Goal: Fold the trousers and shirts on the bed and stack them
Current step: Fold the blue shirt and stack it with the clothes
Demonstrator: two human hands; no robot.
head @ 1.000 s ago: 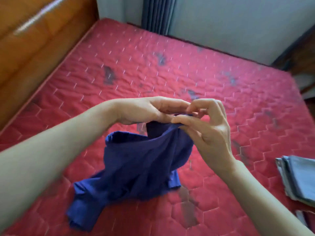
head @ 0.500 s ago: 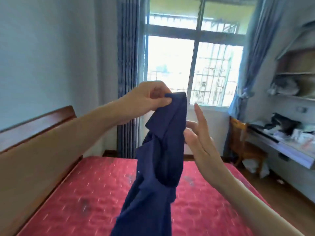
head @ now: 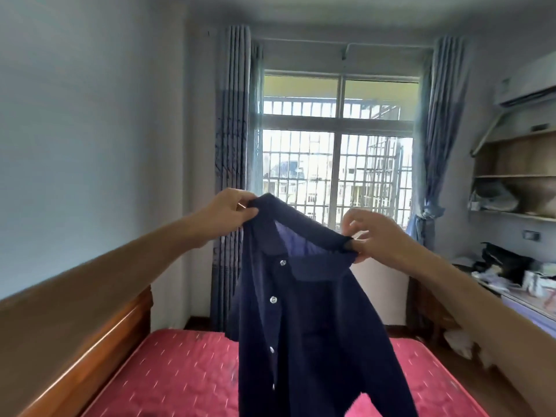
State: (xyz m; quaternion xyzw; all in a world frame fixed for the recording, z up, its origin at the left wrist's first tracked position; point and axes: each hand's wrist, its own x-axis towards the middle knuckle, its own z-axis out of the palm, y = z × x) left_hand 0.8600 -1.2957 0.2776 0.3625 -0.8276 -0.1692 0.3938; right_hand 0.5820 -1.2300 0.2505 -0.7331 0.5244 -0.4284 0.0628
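Spread wide since the earlier frame, the shirt (head: pixel 304 311) hangs above the bed (head: pixel 180 377), left hand (head: pixel 225 213) and right hand (head: pixel 373 236) each pinching a shoulder. Soft, light, floppy; shoulders look the best hold.

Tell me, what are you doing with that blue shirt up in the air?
A person is holding a navy button-up shirt up in front of the window. The left hand grips one end of the collar and the right hand pinches the other end, so the shirt hangs open with its buttons showing above the red mattress. It is not folded yet.
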